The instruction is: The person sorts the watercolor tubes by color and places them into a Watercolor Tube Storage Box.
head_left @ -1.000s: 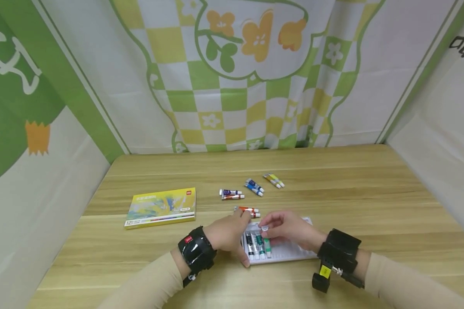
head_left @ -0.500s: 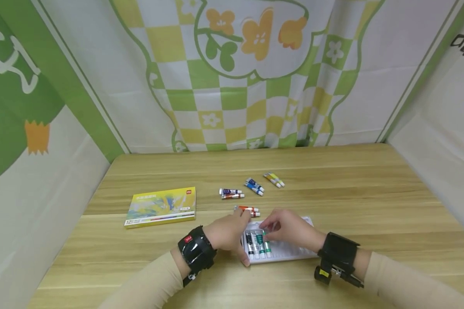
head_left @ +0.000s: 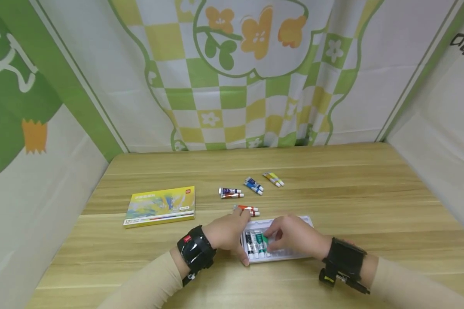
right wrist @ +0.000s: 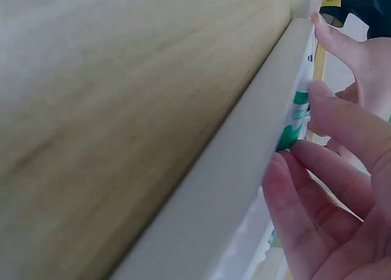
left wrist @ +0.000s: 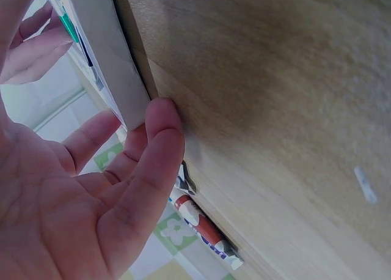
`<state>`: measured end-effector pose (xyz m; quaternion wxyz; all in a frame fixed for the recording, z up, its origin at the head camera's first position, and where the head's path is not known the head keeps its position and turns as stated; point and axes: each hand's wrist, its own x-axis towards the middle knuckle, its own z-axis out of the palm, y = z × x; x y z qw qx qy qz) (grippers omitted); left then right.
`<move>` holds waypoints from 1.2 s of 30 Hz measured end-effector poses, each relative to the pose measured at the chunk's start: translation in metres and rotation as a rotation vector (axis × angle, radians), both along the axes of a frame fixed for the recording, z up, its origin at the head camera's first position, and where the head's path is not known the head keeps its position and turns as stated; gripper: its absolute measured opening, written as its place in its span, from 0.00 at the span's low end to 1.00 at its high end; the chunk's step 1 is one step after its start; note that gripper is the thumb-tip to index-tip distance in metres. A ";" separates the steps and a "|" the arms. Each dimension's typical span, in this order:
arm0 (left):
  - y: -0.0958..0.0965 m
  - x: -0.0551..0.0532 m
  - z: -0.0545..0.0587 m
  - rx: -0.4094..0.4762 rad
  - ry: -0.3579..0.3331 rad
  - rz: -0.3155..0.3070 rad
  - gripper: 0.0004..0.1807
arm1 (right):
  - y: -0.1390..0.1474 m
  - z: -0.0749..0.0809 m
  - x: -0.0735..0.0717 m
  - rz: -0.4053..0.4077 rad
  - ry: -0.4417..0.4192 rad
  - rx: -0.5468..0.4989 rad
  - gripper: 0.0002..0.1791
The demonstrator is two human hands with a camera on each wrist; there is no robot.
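Observation:
A white plastic tray lies on the table with several paint tubes side by side at its left end. Among them are a black-labelled tube and a dark green tube. My left hand grips the tray's left end, thumb in front and fingers at the back; fingertips touch the tray wall in the left wrist view. With curled fingers my right hand holds a light green paint tube in the tray, beside the dark green one. The right wrist view shows fingertips against a green-labelled tube.
Behind the tray lie red-orange tubes, partly behind the left fingers. Farther back are a purple tube, a brownish-red tube, blue tubes and yellow tubes. A yellow paint box rests at left.
My right hand has lowered the light green tube's back end into the tray, and its fingers have moved slightly toward the front along the tube. The left hand stays at the tray's end.

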<state>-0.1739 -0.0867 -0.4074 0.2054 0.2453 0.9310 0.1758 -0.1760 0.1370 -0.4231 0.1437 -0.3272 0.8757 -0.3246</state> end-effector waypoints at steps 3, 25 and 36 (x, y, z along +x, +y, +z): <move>-0.001 0.000 -0.001 0.009 0.001 -0.001 0.56 | -0.003 0.002 0.000 0.015 0.007 0.025 0.16; 0.000 0.002 -0.003 0.002 0.019 -0.002 0.57 | -0.014 0.014 0.003 0.078 0.079 0.195 0.14; 0.000 0.000 -0.001 -0.023 0.032 -0.010 0.56 | -0.012 0.022 0.000 0.098 0.055 0.248 0.13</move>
